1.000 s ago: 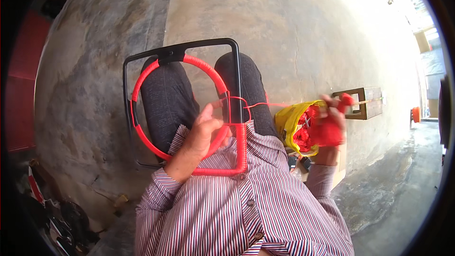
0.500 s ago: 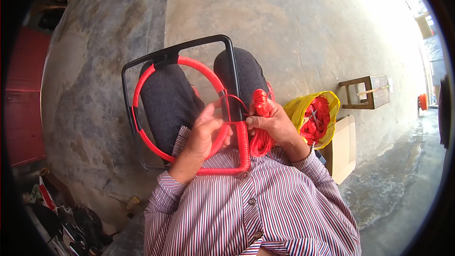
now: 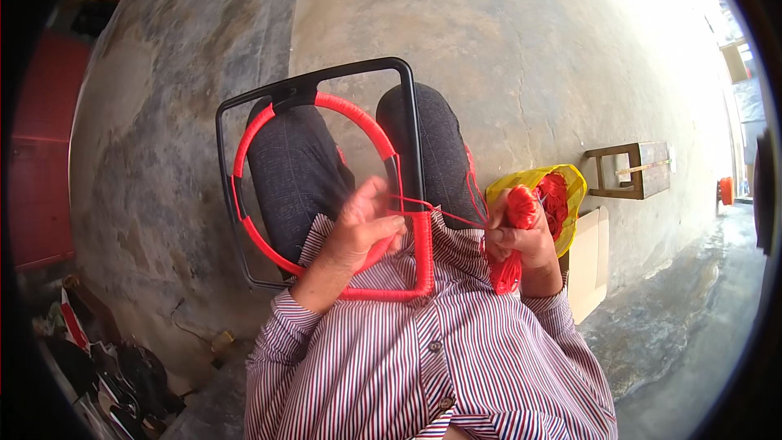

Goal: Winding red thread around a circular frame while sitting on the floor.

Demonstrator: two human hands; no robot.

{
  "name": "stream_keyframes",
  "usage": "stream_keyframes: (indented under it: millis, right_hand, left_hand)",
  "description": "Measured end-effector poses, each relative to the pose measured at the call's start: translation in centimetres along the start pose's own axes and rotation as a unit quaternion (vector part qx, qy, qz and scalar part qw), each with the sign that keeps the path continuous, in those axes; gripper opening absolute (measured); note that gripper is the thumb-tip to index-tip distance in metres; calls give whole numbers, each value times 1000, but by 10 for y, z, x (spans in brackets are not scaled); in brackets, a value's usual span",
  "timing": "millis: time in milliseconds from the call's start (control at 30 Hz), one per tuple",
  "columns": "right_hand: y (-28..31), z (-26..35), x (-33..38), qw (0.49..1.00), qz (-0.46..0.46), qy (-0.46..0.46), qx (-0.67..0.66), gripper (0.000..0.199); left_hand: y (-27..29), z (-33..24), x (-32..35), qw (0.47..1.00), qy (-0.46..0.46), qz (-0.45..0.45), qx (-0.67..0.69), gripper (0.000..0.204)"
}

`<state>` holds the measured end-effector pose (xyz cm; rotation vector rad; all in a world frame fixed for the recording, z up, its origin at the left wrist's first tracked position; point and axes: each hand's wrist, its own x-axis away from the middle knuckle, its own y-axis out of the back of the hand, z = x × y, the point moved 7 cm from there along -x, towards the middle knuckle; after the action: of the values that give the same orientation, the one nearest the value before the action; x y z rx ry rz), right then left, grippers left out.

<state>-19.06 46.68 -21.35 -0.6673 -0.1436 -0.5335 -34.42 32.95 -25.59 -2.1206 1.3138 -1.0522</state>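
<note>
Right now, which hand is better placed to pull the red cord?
Likely the right hand: it grips the red bundle, cord stretching toward the frame; the left hand is at the ring.

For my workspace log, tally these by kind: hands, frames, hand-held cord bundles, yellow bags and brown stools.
Hands (left hand, right hand): 2
Black frame, partly red-wrapped: 1
Hand-held red cord bundle: 1
Yellow bag: 1
Brown stool: 1
Total: 6

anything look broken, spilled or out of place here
Nothing stands out: the black frame shows no visible break, the right hand grips a red cord bundle, and more red cord sits inside the yellow bag.
</note>
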Motion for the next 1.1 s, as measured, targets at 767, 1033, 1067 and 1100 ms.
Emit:
stream_keyframes:
  millis: [767, 1033, 1067, 1100]
  right_hand:
    - [46, 62, 36, 962, -21, 76, 260, 36]
    - [-62, -15, -36, 846, 165, 91, 499, 60]
    - [-60, -11, -44, 900, 133, 86, 407, 64]
    - [-55, -9, -48, 899, 133, 89, 407, 64]
  left_hand:
    - [11, -3, -2, 999, -23, -29, 31, 43]
    - [1, -4, -2, 998, -12, -32, 59, 41]
    - [-1, -1, -3, 997, 7, -48, 61, 37]
    - [-4, 0, -3, 996, 27, -64, 63, 32]
